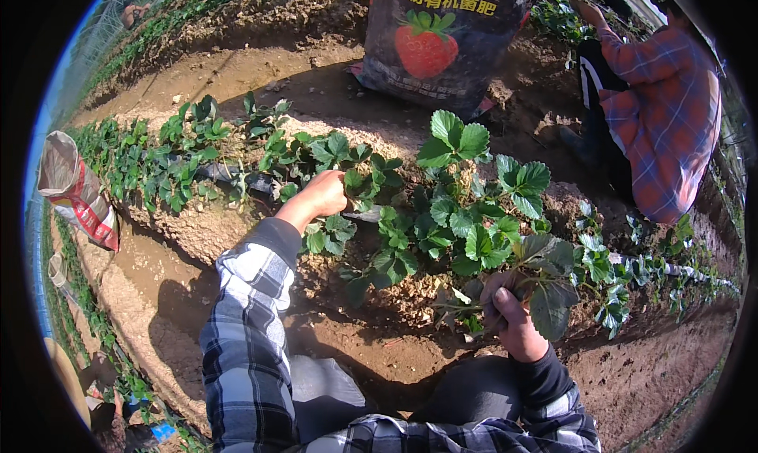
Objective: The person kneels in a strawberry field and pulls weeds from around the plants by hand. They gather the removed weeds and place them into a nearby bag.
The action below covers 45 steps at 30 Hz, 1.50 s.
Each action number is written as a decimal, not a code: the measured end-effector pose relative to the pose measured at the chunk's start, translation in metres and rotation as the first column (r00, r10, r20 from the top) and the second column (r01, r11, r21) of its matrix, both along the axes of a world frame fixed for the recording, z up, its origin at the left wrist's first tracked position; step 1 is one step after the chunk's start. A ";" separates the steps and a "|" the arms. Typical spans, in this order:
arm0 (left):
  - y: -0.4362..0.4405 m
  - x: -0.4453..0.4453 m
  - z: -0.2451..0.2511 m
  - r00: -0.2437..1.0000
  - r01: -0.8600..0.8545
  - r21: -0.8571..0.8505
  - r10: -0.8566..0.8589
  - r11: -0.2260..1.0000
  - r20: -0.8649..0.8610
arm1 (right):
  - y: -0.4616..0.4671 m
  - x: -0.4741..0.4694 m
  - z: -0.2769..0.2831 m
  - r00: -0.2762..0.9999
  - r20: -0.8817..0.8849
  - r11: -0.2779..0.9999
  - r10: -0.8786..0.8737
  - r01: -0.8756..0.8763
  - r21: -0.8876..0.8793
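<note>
My left hand (323, 195) reaches into the low strawberry plants (370, 183) on the raised soil bed, close to a dark drip pipe (362, 215). Its fingers curl down behind leaves, so whether they grip a stem is hidden. In my right hand (514, 320) is a bunch of strawberry leaves (553, 305), pinched by the stems under the thumb. Some of these leaves look dull and dark, and stems poke out to the left of the fist. A large leafy strawberry plant (468, 234) grows between my two hands.
Beyond the bed stands a dark printed sack (432, 56) with a strawberry picture. A person in a plaid shirt (663, 109) crouches at the right by the plants. An open pale-and-red sack (80, 192) stands at the left. Soil furrows (379, 346) run along the beds.
</note>
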<state>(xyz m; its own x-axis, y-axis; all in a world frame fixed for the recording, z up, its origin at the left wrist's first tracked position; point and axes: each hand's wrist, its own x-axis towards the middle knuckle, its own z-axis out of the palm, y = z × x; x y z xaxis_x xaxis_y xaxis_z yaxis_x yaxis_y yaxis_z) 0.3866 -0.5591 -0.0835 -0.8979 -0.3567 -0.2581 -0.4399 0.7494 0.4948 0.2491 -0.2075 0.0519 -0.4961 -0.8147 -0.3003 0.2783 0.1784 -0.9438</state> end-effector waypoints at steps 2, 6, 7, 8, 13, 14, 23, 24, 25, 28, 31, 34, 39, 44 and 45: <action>-0.003 -0.001 -0.002 0.998 0.033 -0.019 -0.034 0.999 -0.054 | 0.000 -0.002 -0.001 1.000 -0.001 1.000 -0.008 0.008 -0.006; 0.005 -0.003 -0.004 0.969 -0.232 0.012 0.232 0.973 -0.090 | -0.001 -0.004 -0.004 1.000 0.012 1.000 0.004 -0.004 0.004; 0.008 -0.003 -0.004 0.966 -0.250 -0.030 0.248 0.968 -0.074 | -0.001 -0.004 -0.004 1.000 0.011 1.000 0.012 -0.012 0.002; 0.012 -0.002 -0.003 0.964 -0.262 -0.065 0.257 0.963 -0.074 | -0.001 -0.004 -0.004 0.999 0.031 1.000 0.017 -0.017 0.003; 0.013 0.010 0.000 1.000 0.003 -0.186 -0.006 0.983 -0.014 | -0.002 -0.004 -0.004 0.999 0.047 0.999 0.024 -0.022 -0.027; 0.008 0.012 -0.001 0.997 -0.007 -0.125 -0.004 0.992 -0.083 | -0.002 -0.004 -0.003 0.999 0.034 1.000 0.014 -0.013 -0.027; -0.048 0.034 0.026 0.845 -0.377 0.231 0.435 0.897 -0.310 | -0.011 0.004 -0.002 0.998 0.054 1.000 -0.029 0.029 -0.009; -0.050 0.034 0.032 0.739 -0.470 0.373 0.588 0.800 -0.329 | -0.012 0.004 -0.002 0.999 0.048 1.000 -0.006 0.006 -0.003; -0.051 0.034 0.037 0.612 -0.537 0.495 0.719 0.683 -0.329 | -0.013 0.005 -0.001 0.999 0.040 1.000 0.016 -0.016 0.004; -0.054 0.032 0.043 0.534 -0.572 0.493 0.754 0.655 -0.382 | -0.015 0.007 -0.001 0.999 0.019 0.999 0.048 -0.048 -0.007; -0.064 0.017 0.041 0.578 -0.590 0.317 0.663 0.742 -0.476 | -0.015 0.009 -0.002 0.999 0.023 1.000 0.023 -0.023 0.001; -0.073 -0.016 0.031 0.684 -0.499 -0.127 0.300 0.857 -0.665 | -0.014 0.009 -0.002 0.996 0.085 1.000 0.026 -0.026 -0.001; -0.058 -0.076 -0.003 0.715 -0.487 -0.234 0.230 0.841 -0.661 | -0.011 0.008 0.000 0.991 0.132 1.000 0.007 -0.004 -0.022; -0.047 -0.088 -0.033 0.871 -0.361 -0.245 0.231 0.900 -0.434 | -0.007 0.008 0.003 0.998 0.037 0.998 -0.057 0.057 0.016; -0.046 -0.086 -0.033 0.922 -0.289 -0.203 0.216 0.936 -0.321 | -0.006 0.007 0.002 0.998 0.033 0.998 -0.057 0.056 0.030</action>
